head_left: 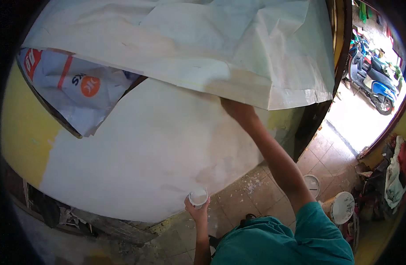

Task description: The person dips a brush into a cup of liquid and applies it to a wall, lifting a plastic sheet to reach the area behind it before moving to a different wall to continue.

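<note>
Low in the middle, my left hand (196, 211) is wrapped round a small white cup (198, 196), with whitish material inside. My right arm reaches up and forward to the wall (145, 137), which is coated white with yellow toward its sides. The wrist end of my right hand (235, 108) shows below the lower edge of a pale hanging sheet (176, 39). That sheet covers the fingers, so what they touch or hold is hidden. At the left, a printed banner (81, 84) in white, red and orange shows beneath the sheet.
On the tiled floor (238, 194), speckled white, a smeared bucket (343, 207) stands at my right beside a round white lid (312, 185). Piled cloth (395, 174) lies farther right. A motorbike (375, 79) stands in the bright doorway. A ledge (119, 227) runs below the wall.
</note>
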